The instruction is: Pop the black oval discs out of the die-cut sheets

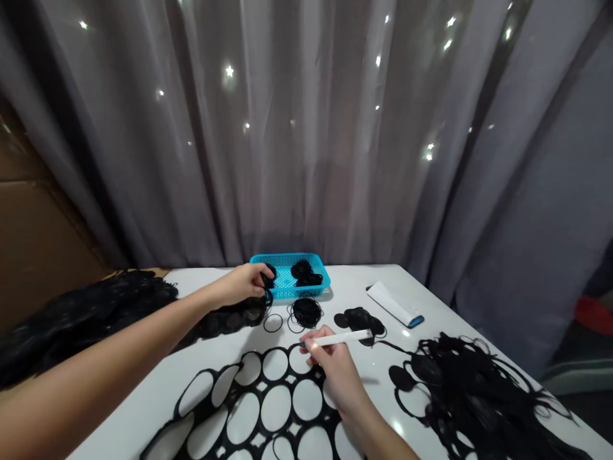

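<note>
Head view: black perforated sheet (260, 397) spread across the near worktop (357, 284), likely for easy reach! Over its far edge, the right hand (330, 358) has fingers closed on a white pen-like tool (345, 337), gripped near one end, presumably for control. Left hand (246, 281) bends its fingers at a black bundle (270, 271) in the blue basket (290, 293), can't tell whether gripped. Basket by the far edge; moving room between sheet and right-side black heap (464, 390)

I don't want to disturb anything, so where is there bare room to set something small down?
Bare white tabletop shows between the blue basket and the white-topped item, and between the right hand and the black heap at right. It's crowded in front, under the holed sheet, and just before the basket, around a bundle of loops.
</note>
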Demonstrator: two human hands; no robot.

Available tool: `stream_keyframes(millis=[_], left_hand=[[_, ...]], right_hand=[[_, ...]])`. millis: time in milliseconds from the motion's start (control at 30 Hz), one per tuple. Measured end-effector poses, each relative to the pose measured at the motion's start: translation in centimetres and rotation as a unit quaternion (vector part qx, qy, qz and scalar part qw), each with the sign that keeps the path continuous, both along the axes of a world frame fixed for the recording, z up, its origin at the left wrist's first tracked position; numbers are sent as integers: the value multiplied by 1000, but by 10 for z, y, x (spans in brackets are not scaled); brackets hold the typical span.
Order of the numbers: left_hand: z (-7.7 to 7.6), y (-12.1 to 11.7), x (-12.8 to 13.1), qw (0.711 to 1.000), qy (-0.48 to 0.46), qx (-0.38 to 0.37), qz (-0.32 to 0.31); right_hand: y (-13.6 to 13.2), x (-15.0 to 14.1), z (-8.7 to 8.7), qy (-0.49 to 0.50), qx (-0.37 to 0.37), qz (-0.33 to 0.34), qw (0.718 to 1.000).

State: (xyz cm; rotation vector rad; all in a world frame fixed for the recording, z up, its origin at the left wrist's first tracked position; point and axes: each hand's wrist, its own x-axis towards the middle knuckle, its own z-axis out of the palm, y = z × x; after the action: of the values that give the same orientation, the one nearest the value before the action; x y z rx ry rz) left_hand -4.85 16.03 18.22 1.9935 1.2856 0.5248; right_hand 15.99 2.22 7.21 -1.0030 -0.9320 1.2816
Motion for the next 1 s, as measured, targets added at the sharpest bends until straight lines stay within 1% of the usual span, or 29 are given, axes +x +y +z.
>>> stream_keyframes(millis=[67,133,200,233,300,400,500,567,667,767,867,900,967,1000], left_hand=[[8,29,10,1000,8,1,21],[12,52,24,1000,7,-8,29],[10,70,42,999,-3,-25,24],[7,78,53,999,-10,-36,19],[-4,92,76,998,-29,-58,6],[-31,111,111,995,-53,-85,5],[-61,126,138,993,-59,-93,30],[-78,135,149,994,-54,-82,53],[-93,143,155,995,-39,-57,76],[-96,146,154,996,-20,-38,83],[-92,142,147,996,1,-25,82],[-89,140,143,997,7,-20,80],[-81,135,131,997,17,-10,78],[-76,131,123,997,22,-4,78]], right_hand=[[6,2,-5,-3,0,-8,1000],[8,2,-7,-9,-10,-5,1000],[8,1,-6,-15,-18,-4,1000],[7,1,-4,-19,-22,-3,1000],[7,0,-1,-33,-25,1,999],[9,2,3,-54,-25,3,998],[11,3,4,-56,-26,-7,998],[13,5,3,-51,-28,-9,998],[13,8,5,-42,-23,-10,999],[14,14,8,-59,-23,-21,998],[13,19,5,-95,-16,-38,995],[11,19,3,-111,-9,-32,993],[7,18,-3,-171,6,13,985],[3,15,-6,-221,18,47,974]])
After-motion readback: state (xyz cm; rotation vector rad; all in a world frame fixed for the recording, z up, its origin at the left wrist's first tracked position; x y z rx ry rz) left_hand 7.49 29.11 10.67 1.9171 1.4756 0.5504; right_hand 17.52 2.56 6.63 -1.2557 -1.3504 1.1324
